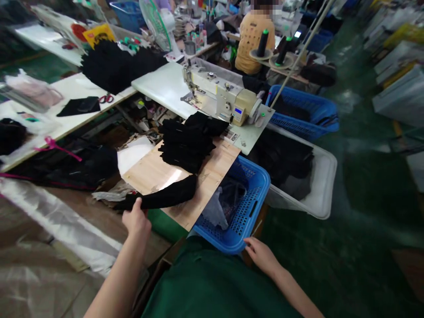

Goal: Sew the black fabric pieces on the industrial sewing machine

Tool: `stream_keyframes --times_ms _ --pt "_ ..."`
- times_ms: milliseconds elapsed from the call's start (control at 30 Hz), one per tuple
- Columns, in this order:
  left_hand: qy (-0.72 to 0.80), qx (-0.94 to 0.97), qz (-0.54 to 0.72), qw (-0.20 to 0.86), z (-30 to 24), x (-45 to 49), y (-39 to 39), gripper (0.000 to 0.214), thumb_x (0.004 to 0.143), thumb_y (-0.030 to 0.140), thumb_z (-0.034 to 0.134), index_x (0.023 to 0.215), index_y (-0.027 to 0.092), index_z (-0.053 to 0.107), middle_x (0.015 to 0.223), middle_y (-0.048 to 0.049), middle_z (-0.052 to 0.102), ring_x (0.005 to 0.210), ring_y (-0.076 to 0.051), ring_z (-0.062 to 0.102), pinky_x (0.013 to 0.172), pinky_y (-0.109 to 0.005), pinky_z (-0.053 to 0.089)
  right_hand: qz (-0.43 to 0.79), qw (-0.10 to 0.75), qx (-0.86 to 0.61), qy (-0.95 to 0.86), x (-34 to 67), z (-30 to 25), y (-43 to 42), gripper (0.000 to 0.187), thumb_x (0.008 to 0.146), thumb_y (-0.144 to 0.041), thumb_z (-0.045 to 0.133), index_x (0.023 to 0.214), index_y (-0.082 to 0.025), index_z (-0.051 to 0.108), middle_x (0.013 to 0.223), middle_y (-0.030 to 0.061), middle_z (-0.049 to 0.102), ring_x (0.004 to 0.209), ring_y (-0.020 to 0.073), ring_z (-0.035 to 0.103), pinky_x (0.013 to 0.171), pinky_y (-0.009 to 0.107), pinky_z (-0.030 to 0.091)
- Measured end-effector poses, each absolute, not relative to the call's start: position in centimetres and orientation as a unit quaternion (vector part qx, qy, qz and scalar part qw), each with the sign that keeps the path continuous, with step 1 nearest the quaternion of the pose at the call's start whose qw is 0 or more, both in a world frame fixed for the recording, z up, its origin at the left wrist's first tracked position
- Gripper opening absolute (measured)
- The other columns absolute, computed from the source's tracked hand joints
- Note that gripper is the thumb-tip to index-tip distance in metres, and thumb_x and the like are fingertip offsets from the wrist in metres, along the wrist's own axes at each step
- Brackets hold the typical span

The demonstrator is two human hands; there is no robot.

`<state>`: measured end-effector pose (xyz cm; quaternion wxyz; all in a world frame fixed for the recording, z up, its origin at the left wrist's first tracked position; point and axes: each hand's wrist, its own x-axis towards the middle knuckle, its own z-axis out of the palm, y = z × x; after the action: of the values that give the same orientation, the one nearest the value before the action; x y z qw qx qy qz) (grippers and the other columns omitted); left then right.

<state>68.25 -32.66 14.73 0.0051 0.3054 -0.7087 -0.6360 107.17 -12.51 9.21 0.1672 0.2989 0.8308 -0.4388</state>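
My left hand [136, 219] is closed on one end of a long black fabric piece [165, 196] that lies across a light wooden board [155, 170]. Beyond it on the board sits a stack of black fabric pieces [187, 143]. My right hand [261, 252] rests by the near rim of a blue plastic basket [255, 194], fingers loosely stretched, holding nothing. The basket holds dark cloth and a clear plastic bag. A cream sewing machine [220, 95] stands on a white table just past the stack.
A white bin [318, 185] with black cloth and a second blue basket [308, 110] stand to the right. A person in a yellow top [253, 42] sits at the back. Long white tables on the left carry black fabric heaps, scissors [106, 99] and a fan [155, 22].
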Motion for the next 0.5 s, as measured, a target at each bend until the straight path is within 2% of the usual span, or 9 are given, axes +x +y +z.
stream_keyframes --times_ms 133,200,267,400,500 --pt "-0.783 0.124 -0.608 0.034 18.1 69.9 -30.7 0.039 0.076 0.036 0.073 0.105 0.011 0.068 0.107 -0.0080 0.072 0.108 -0.025 0.064 0.101 -0.037 0.049 -0.458 0.134 0.328 0.816 105.0 9.3 -13.1 0.035 0.092 -0.030 0.043 0.119 -0.020 0.065 0.120 0.0090 0.068 0.099 0.0203 0.067 0.093 0.032 0.048" --pt "-0.816 0.014 -0.578 0.020 18.7 70.3 -30.1 0.044 0.075 0.044 0.071 0.103 0.011 0.069 0.106 -0.0106 0.073 0.113 -0.030 0.062 0.104 -0.042 0.047 -0.468 0.120 0.348 0.804 104.3 9.7 -13.8 0.035 0.092 -0.029 0.044 0.118 -0.020 0.065 0.120 0.0092 0.068 0.099 0.0207 0.067 0.094 0.033 0.048" --pt "-0.839 -0.096 -0.535 -0.014 18.4 69.8 -29.7 0.046 0.081 0.050 0.063 0.104 0.011 0.068 0.105 -0.0120 0.073 0.112 -0.031 0.063 0.102 -0.043 0.047 -0.480 0.104 0.371 0.788 103.6 10.0 -14.9 0.034 0.091 -0.028 0.046 0.116 -0.020 0.067 0.118 0.0086 0.070 0.099 0.0208 0.068 0.093 0.033 0.048" --pt "-0.851 -0.302 -0.403 -0.148 15.9 66.7 -28.7 0.044 0.090 0.051 0.047 0.103 0.013 0.065 0.099 -0.0131 0.071 0.103 -0.029 0.065 0.097 -0.044 0.050 -0.489 0.057 0.442 0.750 100.5 9.2 -17.6 0.027 0.090 -0.026 0.051 0.108 -0.021 0.070 0.111 0.0074 0.072 0.103 0.0223 0.067 0.094 0.033 0.048" --pt "-0.819 -0.417 -0.315 -0.236 13.6 64.0 -27.4 0.034 0.087 0.043 0.049 0.096 0.015 0.067 0.099 -0.0124 0.071 0.098 -0.029 0.067 0.095 -0.044 0.052 -0.478 0.024 0.514 0.712 96.7 7.4 -19.5 0.024 0.091 -0.020 0.051 0.108 -0.020 0.069 0.113 0.0086 0.071 0.109 0.0231 0.064 0.099 0.036 0.045"
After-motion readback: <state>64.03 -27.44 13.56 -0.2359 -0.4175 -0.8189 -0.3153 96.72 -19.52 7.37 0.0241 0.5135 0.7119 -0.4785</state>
